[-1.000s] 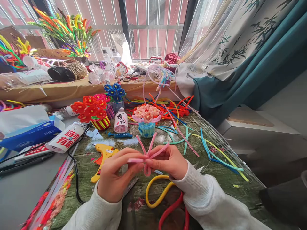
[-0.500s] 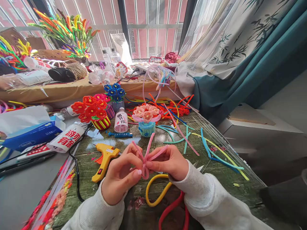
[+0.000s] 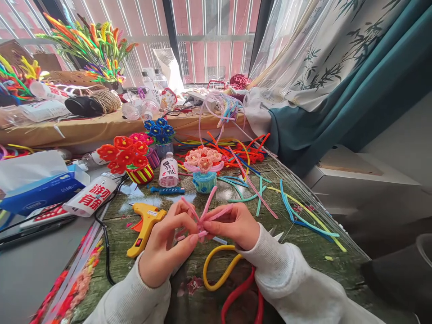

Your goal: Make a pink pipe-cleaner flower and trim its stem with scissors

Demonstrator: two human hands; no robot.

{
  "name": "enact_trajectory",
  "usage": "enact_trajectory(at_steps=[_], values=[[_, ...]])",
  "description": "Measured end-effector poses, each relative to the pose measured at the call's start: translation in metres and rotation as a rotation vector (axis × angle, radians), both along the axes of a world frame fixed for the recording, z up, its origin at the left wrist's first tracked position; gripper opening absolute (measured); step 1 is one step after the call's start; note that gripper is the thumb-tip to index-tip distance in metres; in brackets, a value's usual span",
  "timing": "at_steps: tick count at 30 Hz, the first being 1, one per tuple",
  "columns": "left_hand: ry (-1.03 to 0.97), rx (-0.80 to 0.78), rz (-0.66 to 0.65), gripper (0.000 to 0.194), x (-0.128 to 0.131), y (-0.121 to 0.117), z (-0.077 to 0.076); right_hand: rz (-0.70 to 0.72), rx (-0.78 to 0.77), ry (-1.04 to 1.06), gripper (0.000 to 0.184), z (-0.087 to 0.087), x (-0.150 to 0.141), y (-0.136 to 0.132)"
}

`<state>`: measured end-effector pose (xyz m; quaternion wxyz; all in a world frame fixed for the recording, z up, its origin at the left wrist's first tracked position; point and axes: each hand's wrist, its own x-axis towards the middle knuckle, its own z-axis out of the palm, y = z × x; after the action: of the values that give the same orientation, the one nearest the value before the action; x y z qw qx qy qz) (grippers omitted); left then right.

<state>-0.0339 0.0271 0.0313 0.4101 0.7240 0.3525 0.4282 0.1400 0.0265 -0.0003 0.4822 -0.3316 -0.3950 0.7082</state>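
Fingertips are closed on pink fuzzy stems (image 3: 209, 202) above the table (image 3: 123, 270): in my head view, the right hand (image 3: 241, 227) pins their crossing, seemingly as an anchor, while the left hand (image 3: 164, 247) pinches lower, probably for control.

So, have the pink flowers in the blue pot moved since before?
No, not that I can see. The pink flowers and blue pot still stand just right of the upright bottle, with about the same gap.

In the frame's left half, a glue gun (image 3: 146, 228) lies on the desk (image 3: 123, 240); behind, 1 bottle (image 3: 168, 172) stands between 2 flowerpots (image 3: 204, 182).
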Motion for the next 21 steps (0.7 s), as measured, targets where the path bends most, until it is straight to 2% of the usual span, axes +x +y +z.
enact_trajectory(at_steps=[7, 11, 21], values=[[0.207, 0.135, 0.092, 0.016, -0.0018, 0.0041, -0.0020, -0.005, -0.009, -0.017, 0.031, -0.0018, 0.0031, 0.0030], [0.248, 0.159, 0.104, 0.016, -0.0016, 0.0039, -0.0020, 0.022, -0.031, -0.009, 0.034, -0.0039, 0.0042, 0.0039], [0.310, 0.222, 0.107, 0.018, 0.0025, 0.0026, 0.0003, 0.004, -0.038, -0.011, 0.029, -0.0020, 0.0009, 0.0018]])
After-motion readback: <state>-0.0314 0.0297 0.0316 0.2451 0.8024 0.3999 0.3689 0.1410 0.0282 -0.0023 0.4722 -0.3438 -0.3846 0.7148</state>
